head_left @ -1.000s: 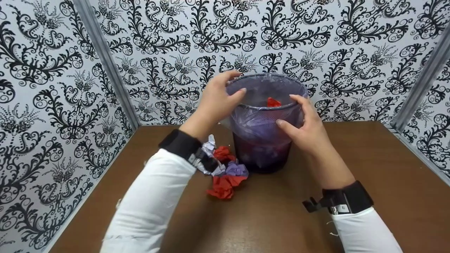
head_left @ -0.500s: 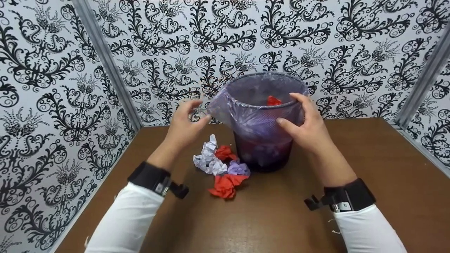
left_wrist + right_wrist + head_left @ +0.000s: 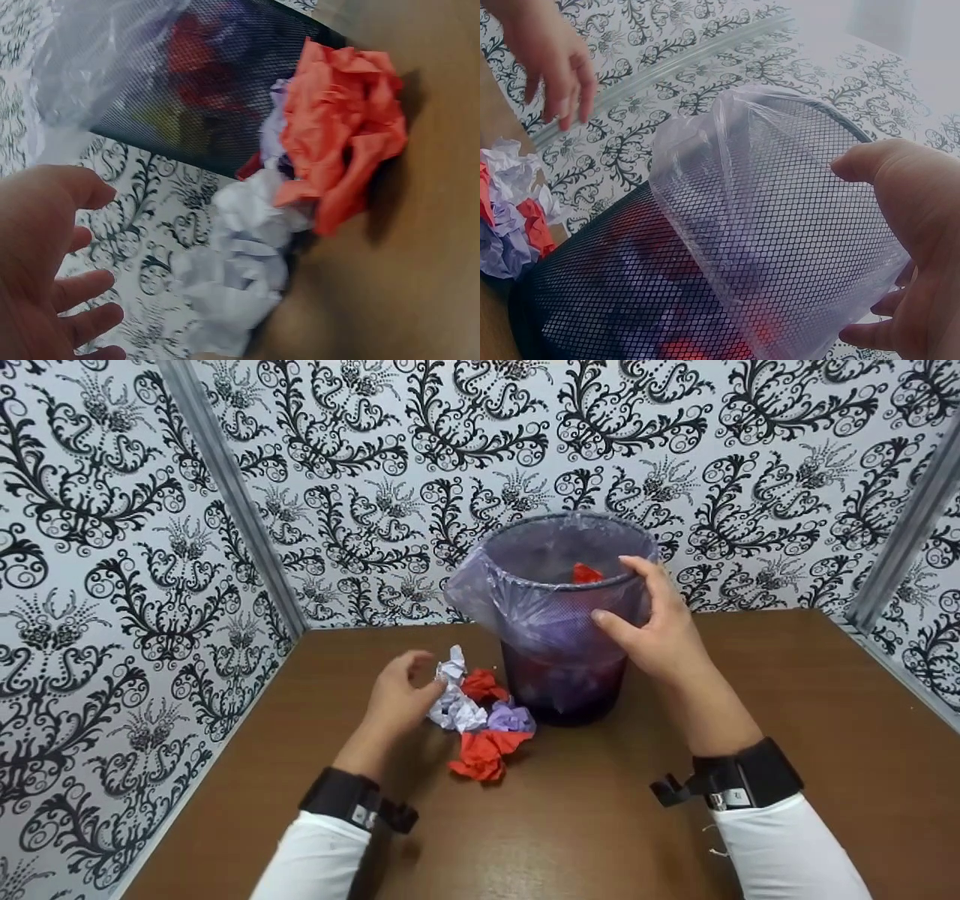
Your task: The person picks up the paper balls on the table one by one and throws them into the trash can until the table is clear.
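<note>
A black mesh wastebasket (image 3: 566, 690) stands on the table, lined with a clear, purplish plastic bag (image 3: 472, 585) folded over its rim and bulging out at the left. Crumpled paper shows through the mesh, and a red piece (image 3: 586, 574) sits inside below the rim. My right hand (image 3: 667, 637) holds the basket's right side near the top, thumb at the front. My left hand (image 3: 399, 699) hovers with loosely bent fingers beside crumpled white paper (image 3: 240, 262), holding nothing. Next to the white paper lie a purple ball (image 3: 511, 718) and red balls, one in front (image 3: 486, 754) and one behind (image 3: 484, 685).
The brown table (image 3: 570, 825) extends in front and to both sides. Patterned walls (image 3: 360, 450) close off the back and sides, with grey metal strips (image 3: 232, 502) at the corners. Black straps with small devices (image 3: 352, 802) sit on both wrists.
My left hand has let go of the basket's rim and bag, moving left and down to the white paper. The bag's left edge now flares outward. My right hand has stayed at the basket.
</note>
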`<state>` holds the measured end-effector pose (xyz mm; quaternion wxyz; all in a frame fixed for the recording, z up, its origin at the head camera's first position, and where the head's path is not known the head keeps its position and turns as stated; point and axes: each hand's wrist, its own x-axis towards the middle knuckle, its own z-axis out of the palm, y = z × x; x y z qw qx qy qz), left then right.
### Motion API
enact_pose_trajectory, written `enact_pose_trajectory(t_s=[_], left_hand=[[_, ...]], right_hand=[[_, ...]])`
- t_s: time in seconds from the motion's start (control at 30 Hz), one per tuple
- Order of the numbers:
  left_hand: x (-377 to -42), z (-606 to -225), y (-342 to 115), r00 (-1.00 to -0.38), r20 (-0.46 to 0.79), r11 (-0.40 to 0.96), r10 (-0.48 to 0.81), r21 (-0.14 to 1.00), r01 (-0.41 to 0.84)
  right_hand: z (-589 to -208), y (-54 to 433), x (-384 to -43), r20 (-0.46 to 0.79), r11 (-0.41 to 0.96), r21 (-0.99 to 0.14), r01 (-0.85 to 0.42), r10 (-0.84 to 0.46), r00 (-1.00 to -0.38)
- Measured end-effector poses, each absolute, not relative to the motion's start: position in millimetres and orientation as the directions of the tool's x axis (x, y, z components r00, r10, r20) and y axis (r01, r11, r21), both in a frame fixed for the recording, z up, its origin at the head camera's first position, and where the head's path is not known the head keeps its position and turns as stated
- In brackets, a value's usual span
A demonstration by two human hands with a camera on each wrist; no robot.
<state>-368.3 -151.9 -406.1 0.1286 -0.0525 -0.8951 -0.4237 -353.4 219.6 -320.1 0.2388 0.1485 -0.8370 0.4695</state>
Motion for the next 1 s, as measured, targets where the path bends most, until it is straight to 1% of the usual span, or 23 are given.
enact_pose_trajectory(t_s=[0.2, 0.37, 0.47, 0.77, 1.0], left_hand=[[-373.6, -430.8, -148.1, -0.963, 0.259, 0.642, -0.071, 0.751, 0.154], [-377.7, -439.8, -147.9, -0.961, 0.250, 0.692, -0.117, 0.715, 0.102], [-380.0, -443.2, -147.2, -0.964, 0.237, 0.698, -0.121, 0.711, 0.087], [-385.8, -449.5, -150.7, -0.970, 0.216, 0.708, -0.115, 0.702, 0.072], [-387.4, -454.3, -154.5, -0.961, 0.264, 0.708, -0.085, 0.694, 0.128]], right_hand=[[-321.9, 218.8, -355.0, 0.516, 0.509, -0.730, -0.457, -0.028, -0.856], [-322.5, 219.3, -356.1, 0.514, 0.507, -0.733, -0.454, -0.025, -0.858], [-321.7, 221.2, -355.7, 0.520, 0.507, -0.730, -0.459, -0.025, -0.854], [-318.6, 222.1, -353.9, 0.513, 0.503, -0.735, -0.454, -0.026, -0.858], [-319.9, 219.5, -352.9, 0.531, 0.489, -0.731, -0.477, -0.033, -0.847]])
